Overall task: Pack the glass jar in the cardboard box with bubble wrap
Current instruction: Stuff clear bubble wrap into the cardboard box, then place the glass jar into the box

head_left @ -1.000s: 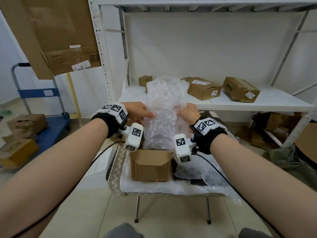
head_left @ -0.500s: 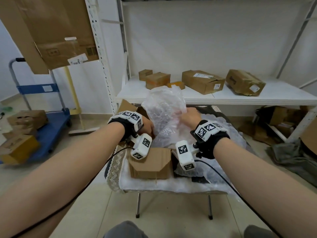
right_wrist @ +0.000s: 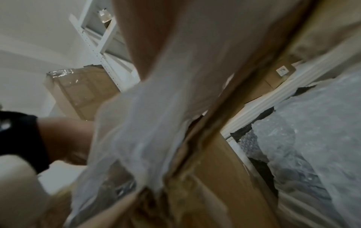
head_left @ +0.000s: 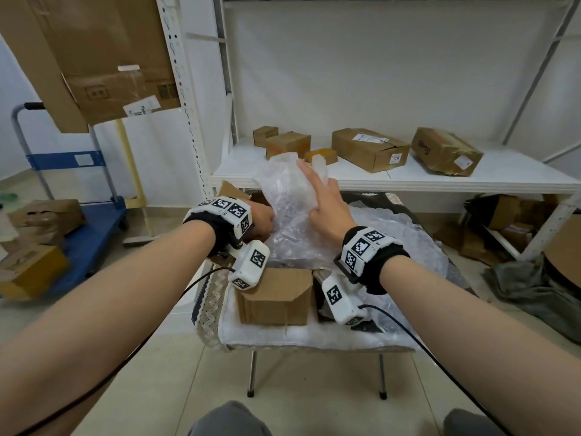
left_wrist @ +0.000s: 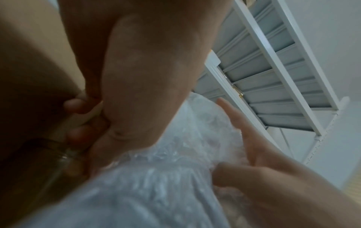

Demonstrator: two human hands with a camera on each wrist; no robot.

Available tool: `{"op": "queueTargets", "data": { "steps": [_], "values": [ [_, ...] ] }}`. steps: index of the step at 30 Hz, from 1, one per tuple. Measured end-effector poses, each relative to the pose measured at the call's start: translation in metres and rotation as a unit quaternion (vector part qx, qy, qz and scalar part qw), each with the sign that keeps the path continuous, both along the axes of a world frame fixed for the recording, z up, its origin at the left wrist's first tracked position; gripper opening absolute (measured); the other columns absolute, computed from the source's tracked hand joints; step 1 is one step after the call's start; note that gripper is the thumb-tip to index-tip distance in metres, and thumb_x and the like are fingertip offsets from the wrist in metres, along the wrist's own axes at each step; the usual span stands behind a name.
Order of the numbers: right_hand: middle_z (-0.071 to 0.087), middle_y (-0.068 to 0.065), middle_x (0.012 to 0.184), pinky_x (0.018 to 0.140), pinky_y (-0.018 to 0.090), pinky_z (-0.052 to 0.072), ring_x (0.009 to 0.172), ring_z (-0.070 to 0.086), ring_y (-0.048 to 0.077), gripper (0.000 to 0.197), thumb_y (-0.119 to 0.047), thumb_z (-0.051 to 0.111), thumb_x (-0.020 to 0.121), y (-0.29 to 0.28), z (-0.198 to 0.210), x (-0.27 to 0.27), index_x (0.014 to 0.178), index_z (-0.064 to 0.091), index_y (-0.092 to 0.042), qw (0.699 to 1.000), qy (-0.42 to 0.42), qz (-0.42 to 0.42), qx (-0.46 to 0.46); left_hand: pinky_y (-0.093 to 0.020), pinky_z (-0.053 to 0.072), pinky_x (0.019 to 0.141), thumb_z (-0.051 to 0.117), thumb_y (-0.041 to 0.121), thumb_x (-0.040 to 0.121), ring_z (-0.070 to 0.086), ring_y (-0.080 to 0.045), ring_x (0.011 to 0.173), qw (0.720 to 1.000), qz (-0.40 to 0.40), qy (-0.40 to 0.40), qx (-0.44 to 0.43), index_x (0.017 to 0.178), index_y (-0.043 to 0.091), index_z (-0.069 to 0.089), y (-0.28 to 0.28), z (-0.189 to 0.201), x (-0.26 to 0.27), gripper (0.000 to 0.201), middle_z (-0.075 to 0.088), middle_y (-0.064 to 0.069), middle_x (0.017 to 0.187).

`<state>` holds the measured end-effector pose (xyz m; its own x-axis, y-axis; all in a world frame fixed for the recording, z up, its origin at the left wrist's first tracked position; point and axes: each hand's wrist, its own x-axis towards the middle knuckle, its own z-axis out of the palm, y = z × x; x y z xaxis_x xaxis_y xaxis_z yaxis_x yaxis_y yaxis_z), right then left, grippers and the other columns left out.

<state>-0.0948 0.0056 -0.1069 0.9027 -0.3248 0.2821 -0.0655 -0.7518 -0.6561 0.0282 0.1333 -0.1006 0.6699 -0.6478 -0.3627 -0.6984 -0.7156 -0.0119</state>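
Observation:
An open cardboard box (head_left: 273, 297) stands on a small cloth-covered table. Crumpled bubble wrap (head_left: 283, 187) rises out of its top. My left hand (head_left: 262, 220) reaches down at the wrap's left side. In the left wrist view its curled fingers (left_wrist: 84, 132) hold the rim of the glass jar (left_wrist: 62, 155), which is partly covered by the bubble wrap (left_wrist: 156, 185). My right hand (head_left: 323, 202) lies against the wrap's right side with straight fingers, also seen as the right hand (left_wrist: 254, 154). The right wrist view shows bubble wrap (right_wrist: 148, 123) beside a box flap (right_wrist: 215, 146).
A loose bubble wrap sheet (head_left: 408, 240) covers the table to the right of the box. Behind it a white shelf (head_left: 408, 182) carries several cardboard boxes. A blue cart (head_left: 94, 221) with boxes stands at the left, and grey cloth (head_left: 534, 287) lies on the floor at the right.
The wrapped bundle has come down from in front of me into the box. My right hand has straightened its fingers against the wrap, and my left hand has sunk lower.

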Motion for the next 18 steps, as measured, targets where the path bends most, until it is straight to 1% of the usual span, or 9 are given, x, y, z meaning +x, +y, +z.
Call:
{"op": "queueTargets", "data": {
  "steps": [2,5,6,8,10,12,14,17,18],
  "values": [
    [0.037,0.02,0.144,0.086,0.027,0.038,0.122,0.048,0.034,0.097,0.017,0.043,0.081,0.005,0.0,0.002,0.151,0.024,-0.048,0.997,0.048,0.057,-0.003,-0.033,0.054,0.081,0.063,0.019,0.087,0.062,-0.021,0.09,1.0,-0.01,-0.025,0.006,0.095,0.013,0.068,0.006,0.007,0.005,0.011,0.069,0.0,0.095],
    [0.044,0.015,0.131,0.069,0.027,0.052,0.102,0.057,0.029,0.083,0.015,0.053,0.08,0.007,0.0,0.004,0.141,0.043,-0.041,0.986,0.13,0.101,-0.02,-0.03,0.048,0.086,0.063,0.027,0.089,0.056,-0.018,0.091,0.997,-0.018,-0.071,0.028,0.107,0.024,0.067,0.013,0.018,0.013,0.019,0.065,0.003,0.102],
    [0.044,0.013,0.133,0.074,0.029,0.053,0.108,0.054,0.028,0.078,0.012,0.057,0.081,0.009,0.002,0.008,0.139,0.046,-0.039,0.981,0.159,0.104,-0.045,-0.031,0.047,0.091,0.062,0.029,0.089,0.056,-0.018,0.094,0.996,-0.027,-0.083,0.035,0.112,0.024,0.066,0.016,0.021,0.014,0.024,0.065,0.003,0.11],
    [0.044,0.011,0.138,0.094,0.038,0.052,0.123,0.047,0.029,0.072,0.004,0.064,0.08,0.014,0.005,0.016,0.137,0.046,-0.036,0.968,0.199,0.107,-0.109,-0.032,0.048,0.094,0.062,0.027,0.089,0.057,-0.02,0.097,0.995,-0.04,-0.089,0.037,0.116,0.022,0.066,0.019,0.025,0.017,0.028,0.065,0.0,0.118],
    [0.047,0.011,0.134,0.098,0.042,0.05,0.12,0.049,0.03,0.066,-0.004,0.07,0.081,0.017,0.008,0.024,0.136,0.045,-0.032,0.959,0.221,0.113,-0.139,-0.028,0.047,0.088,0.062,0.02,0.09,0.055,-0.02,0.093,0.996,-0.037,-0.079,0.034,0.118,0.017,0.065,0.02,0.026,0.021,0.028,0.064,-0.002,0.117],
    [0.051,0.013,0.127,0.093,0.042,0.052,0.111,0.054,0.031,0.058,-0.009,0.07,0.084,0.018,0.009,0.031,0.132,0.044,-0.029,0.951,0.237,0.126,-0.153,-0.03,0.047,0.094,0.065,0.017,0.088,0.057,-0.02,0.098,0.997,-0.042,-0.053,0.03,0.116,0.016,0.066,0.02,0.025,0.031,0.029,0.063,0.002,0.119],
    [0.055,0.011,0.119,0.081,0.037,0.054,0.101,0.059,0.028,0.053,-0.007,0.068,0.085,0.016,0.006,0.036,0.128,0.043,-0.028,0.941,0.263,0.139,-0.164,-0.036,0.049,0.098,0.07,0.017,0.083,0.06,-0.023,0.106,0.998,-0.05,-0.032,0.015,0.111,0.014,0.069,0.02,0.022,0.041,0.029,0.064,-0.002,0.122],
    [0.055,0.007,0.105,0.058,0.025,0.046,0.078,0.055,0.02,0.048,-0.004,0.069,0.084,0.014,0.003,0.042,0.116,0.042,-0.029,0.928,0.292,0.161,-0.164,-0.025,0.045,0.088,0.069,0.02,0.085,0.057,-0.018,0.106,0.994,-0.076,-0.072,0.011,0.11,0.01,0.071,0.017,0.022,0.051,0.027,0.059,-0.003,0.125],
    [0.054,0.006,0.102,0.054,0.023,0.043,0.074,0.053,0.019,0.049,-0.004,0.069,0.084,0.013,0.003,0.043,0.115,0.042,-0.028,0.927,0.298,0.161,-0.164,-0.027,0.045,0.093,0.068,0.02,0.086,0.054,-0.019,0.11,0.993,-0.084,-0.078,0.009,0.112,0.01,0.07,0.015,0.022,0.054,0.028,0.055,-0.003,0.128]
  ]
}}
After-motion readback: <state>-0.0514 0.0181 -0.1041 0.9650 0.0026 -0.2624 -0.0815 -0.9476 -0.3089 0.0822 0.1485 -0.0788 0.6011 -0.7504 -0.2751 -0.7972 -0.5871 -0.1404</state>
